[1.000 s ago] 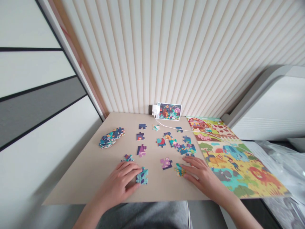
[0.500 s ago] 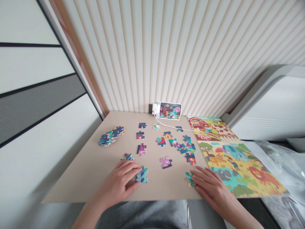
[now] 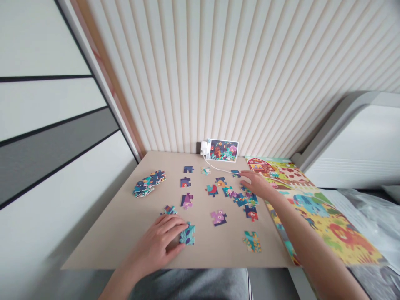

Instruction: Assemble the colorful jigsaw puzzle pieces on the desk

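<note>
Two bare hands work over a beige board (image 3: 118,241), both forearms cut off by the bottom edge of the view. The left hand (image 3: 162,237) lies with thumb and fingers parted, fingertips at the left side of a teal piece (image 3: 188,235) near the front, covering part of its left edge; a multicoloured piece (image 3: 169,209) just beyond is partly hidden by the knuckles. The right hand (image 3: 254,182) reaches to the far right with its thumb held away from its fingers, the fingertips at the right end of a dark-blue piece (image 3: 235,173); whether they press on it I cannot tell. That hand hides part of a joined cluster of pieces (image 3: 240,199), and its forearm crosses two finished puzzle pictures (image 3: 315,212). A white cord (image 3: 217,168) passes out of sight at the hand. Pieces overlap in a pile (image 3: 150,183) at far left, too tangled to count, and the fine print on an upright picture card (image 3: 223,150) is too small to read. The teal piece looks nearly square, with no clear long axis, its sides roughly following the board's edges; the dark-blue one appears longer from left to right. The cluster slants from far left to near right.
</note>
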`<control>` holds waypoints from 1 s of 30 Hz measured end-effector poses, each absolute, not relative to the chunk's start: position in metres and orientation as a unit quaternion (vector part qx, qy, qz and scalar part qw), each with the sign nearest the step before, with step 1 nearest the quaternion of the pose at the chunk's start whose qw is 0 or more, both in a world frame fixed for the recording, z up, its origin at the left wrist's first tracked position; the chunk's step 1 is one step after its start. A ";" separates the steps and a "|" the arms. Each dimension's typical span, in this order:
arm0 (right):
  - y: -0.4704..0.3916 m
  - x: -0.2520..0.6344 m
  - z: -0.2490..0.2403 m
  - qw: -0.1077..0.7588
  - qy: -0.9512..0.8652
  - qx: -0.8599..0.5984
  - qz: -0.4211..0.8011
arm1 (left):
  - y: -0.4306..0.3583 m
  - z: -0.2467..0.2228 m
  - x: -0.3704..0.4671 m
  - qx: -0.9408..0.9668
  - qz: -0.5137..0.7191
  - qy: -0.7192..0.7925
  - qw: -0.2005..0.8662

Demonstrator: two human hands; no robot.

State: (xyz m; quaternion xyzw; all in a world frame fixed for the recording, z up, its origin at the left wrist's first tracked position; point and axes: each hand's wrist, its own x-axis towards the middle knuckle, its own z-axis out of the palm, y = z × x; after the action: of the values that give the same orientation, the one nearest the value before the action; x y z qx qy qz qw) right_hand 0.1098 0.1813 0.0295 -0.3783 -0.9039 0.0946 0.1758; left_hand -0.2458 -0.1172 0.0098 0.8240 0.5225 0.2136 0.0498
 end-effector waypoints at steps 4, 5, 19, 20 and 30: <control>0.206 0.094 0.012 0.183 -0.903 -0.364 0.135 | -0.117 0.020 -0.245 0.832 0.216 0.510 0.035; 0.208 0.093 0.007 0.194 -0.900 -0.365 0.137 | -0.115 0.025 -0.245 0.836 0.211 0.506 0.032; 0.216 0.097 -0.011 0.236 -0.884 -0.385 0.121 | 0.069 0.013 -0.285 0.753 0.201 0.625 -0.045; 0.217 0.098 -0.012 0.238 -0.883 -0.385 0.121 | 0.076 0.007 -0.287 0.747 0.203 0.631 -0.046; 0.222 0.109 -0.014 0.226 -0.883 -0.398 0.103 | 0.072 -0.020 -0.293 0.754 0.195 0.626 -0.036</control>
State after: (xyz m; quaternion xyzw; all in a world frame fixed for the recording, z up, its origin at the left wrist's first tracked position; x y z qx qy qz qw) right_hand 0.1085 0.2223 -0.0145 -0.3978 -0.8832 0.1032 0.2260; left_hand -0.2929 0.0722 -0.0198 0.7545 0.6255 0.1954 -0.0356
